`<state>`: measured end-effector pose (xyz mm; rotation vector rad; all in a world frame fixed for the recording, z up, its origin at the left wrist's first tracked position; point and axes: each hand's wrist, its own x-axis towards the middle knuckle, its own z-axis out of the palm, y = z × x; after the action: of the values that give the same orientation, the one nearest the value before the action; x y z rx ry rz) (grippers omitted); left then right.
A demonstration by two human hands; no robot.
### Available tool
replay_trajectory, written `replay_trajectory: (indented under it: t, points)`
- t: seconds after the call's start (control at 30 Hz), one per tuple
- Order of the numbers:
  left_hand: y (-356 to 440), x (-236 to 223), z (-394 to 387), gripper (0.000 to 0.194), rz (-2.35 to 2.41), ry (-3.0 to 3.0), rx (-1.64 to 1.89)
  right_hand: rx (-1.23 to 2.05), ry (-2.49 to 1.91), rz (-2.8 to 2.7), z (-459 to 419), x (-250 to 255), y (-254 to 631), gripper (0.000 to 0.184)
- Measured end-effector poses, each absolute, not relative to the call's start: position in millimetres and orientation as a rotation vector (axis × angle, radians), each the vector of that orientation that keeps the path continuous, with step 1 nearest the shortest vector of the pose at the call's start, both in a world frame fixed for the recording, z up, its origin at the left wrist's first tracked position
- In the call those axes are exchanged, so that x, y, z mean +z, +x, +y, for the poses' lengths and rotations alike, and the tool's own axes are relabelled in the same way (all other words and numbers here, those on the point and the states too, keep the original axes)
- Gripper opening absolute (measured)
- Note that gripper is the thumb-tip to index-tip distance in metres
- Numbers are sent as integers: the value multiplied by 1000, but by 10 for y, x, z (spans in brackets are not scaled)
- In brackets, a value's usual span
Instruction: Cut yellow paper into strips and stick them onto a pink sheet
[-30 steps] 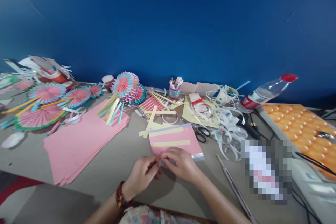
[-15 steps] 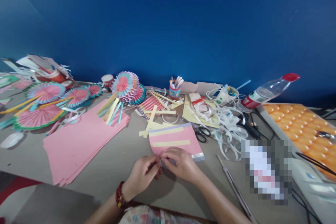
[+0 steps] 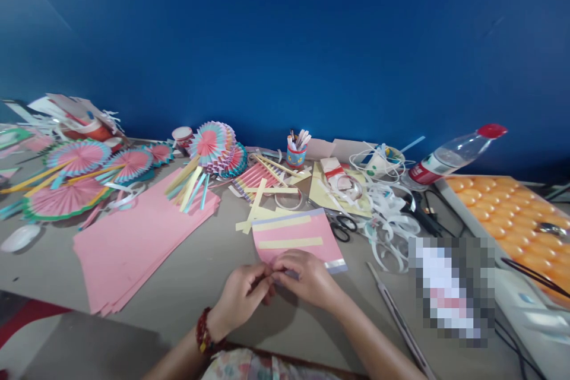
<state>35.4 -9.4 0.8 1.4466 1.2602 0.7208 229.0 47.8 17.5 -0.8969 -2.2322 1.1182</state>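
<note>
A pink paper sheet [image 3: 291, 231] with purple edge strips lies in front of me, its near left corner lifted into my fingers. Two cream paper strips [image 3: 290, 243] rest across it. My left hand [image 3: 249, 286], with a beaded bracelet at the wrist, is closed in a pinch at that corner. Bent over the same corner, my right hand [image 3: 305, 276] is closed too, its thumb and fingertips meeting those of the left. The fingers hide exactly where the paper is gripped. Black-handled scissors [image 3: 342, 227] lie just beyond the sheet's right side.
Large pink sheets [image 3: 142, 237] are stacked at left, below folded paper fans [image 3: 129, 163]. On the right are a craft knife [image 3: 398, 317], curled white strips [image 3: 392, 219], a tilted bottle [image 3: 449, 157] and an orange padded panel [image 3: 507, 214]. A pen cup [image 3: 296, 155] stands by the wall.
Both hands stay at the sheet's near left corner; the fingertips have shifted only very slightly. Nothing else has visibly moved.
</note>
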Motion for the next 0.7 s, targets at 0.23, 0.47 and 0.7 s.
replay_trajectory:
  t: [0.23,0.47,0.7]
  points:
    - [342,0,-99,23,1271,1443,717,1164,-942,-2188,480,174,2295,16]
    - [354,10,-92,22,1259,1429,726,1128,-952,-2188,473,136,2270,16]
    - [348,5,-91,22,1244,1430,723,1143,-958,-2180,461,158,2269,14]
